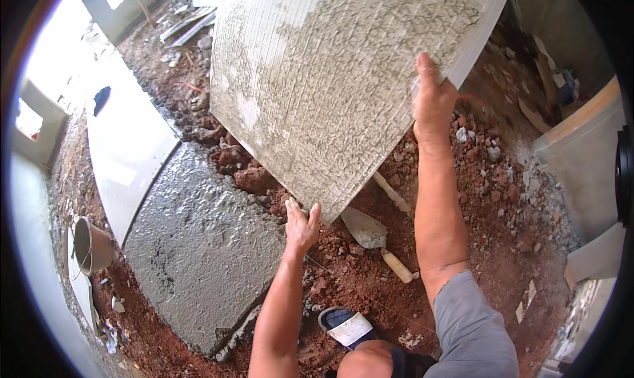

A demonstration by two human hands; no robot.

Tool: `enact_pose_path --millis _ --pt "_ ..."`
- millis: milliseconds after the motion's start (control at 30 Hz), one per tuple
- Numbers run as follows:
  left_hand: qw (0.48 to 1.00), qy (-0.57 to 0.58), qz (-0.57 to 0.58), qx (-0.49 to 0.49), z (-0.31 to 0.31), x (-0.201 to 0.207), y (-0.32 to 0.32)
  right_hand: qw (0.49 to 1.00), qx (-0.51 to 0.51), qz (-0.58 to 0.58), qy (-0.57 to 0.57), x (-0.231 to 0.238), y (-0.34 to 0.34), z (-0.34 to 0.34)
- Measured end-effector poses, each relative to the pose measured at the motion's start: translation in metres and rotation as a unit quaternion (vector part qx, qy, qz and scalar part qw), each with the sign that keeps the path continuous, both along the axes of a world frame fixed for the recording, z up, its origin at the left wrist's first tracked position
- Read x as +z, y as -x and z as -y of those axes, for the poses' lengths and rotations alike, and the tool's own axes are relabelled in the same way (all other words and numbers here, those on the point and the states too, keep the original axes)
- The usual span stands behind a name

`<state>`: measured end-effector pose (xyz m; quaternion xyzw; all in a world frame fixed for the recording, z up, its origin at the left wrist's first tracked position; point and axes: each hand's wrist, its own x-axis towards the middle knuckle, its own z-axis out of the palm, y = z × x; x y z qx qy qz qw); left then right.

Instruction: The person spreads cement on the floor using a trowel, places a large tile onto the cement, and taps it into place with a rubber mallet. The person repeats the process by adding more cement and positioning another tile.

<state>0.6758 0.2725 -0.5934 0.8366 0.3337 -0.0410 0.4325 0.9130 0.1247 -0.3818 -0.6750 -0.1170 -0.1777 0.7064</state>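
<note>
A large floor tile (330, 94) is held up at a tilt, its ribbed back showing and mostly smeared with grey cement paste. My left hand (302, 227) grips its lowest corner, fingers partly behind the edge. Farther up the right edge, my right hand (434, 104) clasps the tile with the thumb on the coated back. Left of the tile lies a bed of wet grey mortar (205, 246), its surface shiny. Beyond the mortar, pale tiles (122, 147) lie flat against its far edge. A pointed trowel (366, 231) with a wooden handle rests on the soil below the tile.
Reddish soil and rubble (489, 193) cover the ground on the right. A bucket (99, 246) leans at the left beside a pale slab. A dark object (102, 100) sits on the laid tiles. My sandalled foot (349, 326) stands near the mortar's edge. Boards (188, 28) lie at the back.
</note>
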Motion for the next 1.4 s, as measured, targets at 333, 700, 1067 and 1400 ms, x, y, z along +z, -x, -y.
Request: enact_pose_path --millis 333,700,1067,1400 --pt "0.999 0.032 -0.007 0.044 0.014 -0.008 0.002 0.981 -0.067 -0.167 -0.077 -0.109 -0.086 0.034" --pt "0.991 0.119 -0.048 0.035 0.007 0.006 -0.011 0.940 -0.137 -0.313 0.019 -0.169 -0.125 0.033" --pt "0.993 0.111 -0.029 0.023 0.007 0.006 -0.013 0.877 -0.191 -0.422 0.127 -0.205 -0.131 0.028" --pt "0.993 0.115 -0.024 0.014 0.009 0.001 -0.016 0.852 -0.192 -0.455 0.176 -0.238 -0.152 0.034"
